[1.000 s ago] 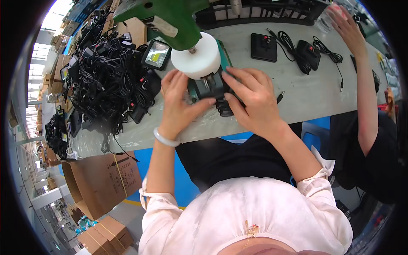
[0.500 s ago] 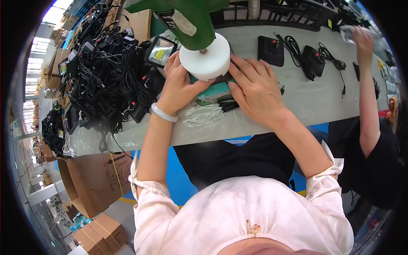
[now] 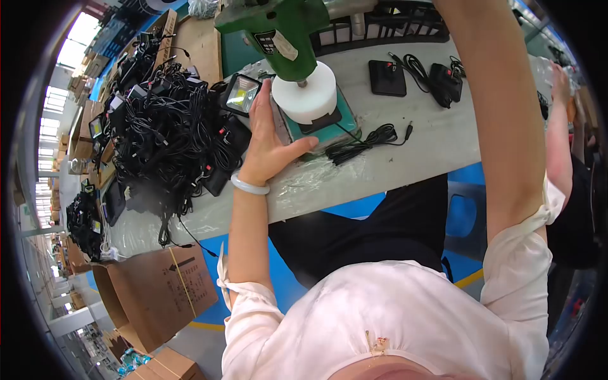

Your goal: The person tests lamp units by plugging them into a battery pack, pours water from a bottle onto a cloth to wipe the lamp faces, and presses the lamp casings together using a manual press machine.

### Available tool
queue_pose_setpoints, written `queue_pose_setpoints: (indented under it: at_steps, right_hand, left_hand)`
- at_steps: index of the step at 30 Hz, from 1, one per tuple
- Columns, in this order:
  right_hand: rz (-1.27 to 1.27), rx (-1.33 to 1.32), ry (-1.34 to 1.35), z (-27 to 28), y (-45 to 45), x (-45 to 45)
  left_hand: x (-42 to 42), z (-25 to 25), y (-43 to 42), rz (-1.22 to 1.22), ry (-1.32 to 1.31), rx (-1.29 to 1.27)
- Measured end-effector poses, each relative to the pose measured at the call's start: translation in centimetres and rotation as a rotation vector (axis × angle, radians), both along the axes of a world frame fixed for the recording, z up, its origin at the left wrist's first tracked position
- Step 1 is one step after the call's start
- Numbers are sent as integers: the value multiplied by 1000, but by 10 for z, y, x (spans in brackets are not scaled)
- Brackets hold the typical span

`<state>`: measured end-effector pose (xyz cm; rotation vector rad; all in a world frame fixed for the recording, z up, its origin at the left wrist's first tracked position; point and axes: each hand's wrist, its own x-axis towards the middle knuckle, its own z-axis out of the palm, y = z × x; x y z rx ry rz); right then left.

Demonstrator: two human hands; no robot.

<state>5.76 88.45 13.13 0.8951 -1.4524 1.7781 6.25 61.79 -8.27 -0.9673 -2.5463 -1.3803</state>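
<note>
My left hand [image 3: 269, 145] is open, thumb and fingers spread, at the left side of a green press [image 3: 285, 44]. Its thumb reaches to the near edge of a teal pad [image 3: 347, 117]. The press's white round head [image 3: 304, 95] stands over a black flat part [image 3: 324, 121] on that pad, hiding most of it. From this part a black cable [image 3: 361, 145] leads to a coil on the table. My right forearm [image 3: 506, 114] stretches up past the top edge, so the right hand is out of sight. Beside my left fingertips lies a small floodlight [image 3: 242, 94].
A large heap of black cabled lamps [image 3: 171, 126] covers the left of the table [image 3: 418, 142]. Two black units [image 3: 387, 78] [image 3: 446, 82] lie at the right. An open cardboard box [image 3: 155, 291] stands below. A co-worker's arm [image 3: 558, 139] is at far right.
My right hand has left the press and gone up out of view. My left hand has opened out beside the white head. The view has shifted, showing more of the teal pad.
</note>
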Motion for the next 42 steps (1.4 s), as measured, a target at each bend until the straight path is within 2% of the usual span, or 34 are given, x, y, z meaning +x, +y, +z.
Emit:
queue_pose_setpoints:
  at_steps: [1,3,6,9,13,15,17,20,22,24,25,26,27,28,30,31,33,35,36,39,40,42]
  right_hand:
    - [223,-22,32,4,5,-4]
    - [366,56,277,-27,5,10]
    - [178,208,249,-48,3,57]
    - [369,211,98,-24,5,53]
    - [106,-293,-283,-15,-6,54]
    - [-4,-160,-328,-53,18,54]
    - [-372,-40,-427,-100,33,41]
    - [-622,229,-599,-156,54,51]
    - [-751,503,-573,-183,67,58]
    - [-844,763,-560,-191,75,59]
    - [-841,857,-488,-195,76,55]
    - [-832,950,-414,-199,76,47]
    - [-820,1043,-335,-201,74,43]
    - [-734,1136,-518,-192,68,46]
    - [-668,1196,-517,-193,67,52]
    - [-635,1229,-513,-193,65,56]
    - [-549,1189,-503,-188,53,82]
    - [-488,1161,-512,-188,48,102]
    - [-546,1132,-416,-194,47,109]
    - [-538,1121,-431,-202,58,115]
    - [-517,1103,-446,-202,59,114]
    - [-472,1058,-477,-201,59,113]
  left_hand:
    - [-1,-1,-2,-5,-14,20]
    - [-2,-2,-7,-9,-45,70]
    - [-2,4,-8,-35,15,-5]
    - [1,7,-3,-31,57,-77]
    - [-3,5,6,85,132,-66]
    - [0,7,10,106,122,-40]
    - [2,8,13,100,96,39]
    - [34,15,7,34,-81,136]
    - [59,38,-14,9,31,-62]
    - [64,60,-44,36,88,-27]
    - [60,72,-59,100,87,98]
    - [47,83,-81,165,253,36]
    - [32,95,-101,235,312,12]
    - [22,113,-116,397,334,-36]
    - [-17,130,-158,602,350,-87]
    - [-51,122,-195,625,347,-22]
    - [-85,121,-231,599,398,-117]
    - [-90,131,-230,649,336,-251]
    - [-89,134,-228,673,299,-321]
    - [-74,132,-220,709,690,-636]
    - [-63,130,-213,721,855,-650]
    - [-7,132,-144,658,861,-436]
